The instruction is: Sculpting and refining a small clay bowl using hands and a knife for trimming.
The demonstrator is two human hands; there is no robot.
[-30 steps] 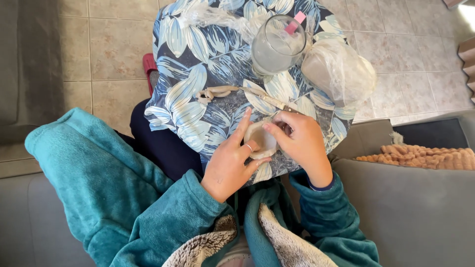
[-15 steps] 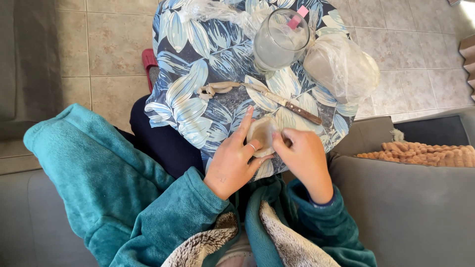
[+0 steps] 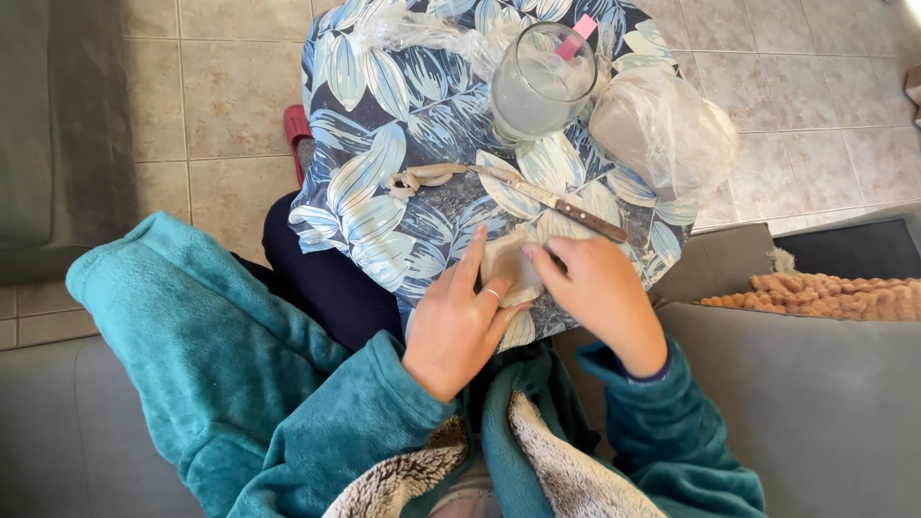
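Pressing still, both hands (image 3: 523,297) flatten clay piece (image 3: 508,264).

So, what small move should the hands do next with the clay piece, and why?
Probably keep pressing and turning the pale clay piece between both hands. The left hand supports it from the side, the right hand has fingertips on its edge, and it looks unevenly shaped. The knife and the glass of water lie untouched on the leaf-patterned tablecloth.

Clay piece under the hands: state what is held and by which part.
Both hands hold the flat pale clay piece on the leaf-patterned cloth: left hand at its left edge, right hand at its right edge.
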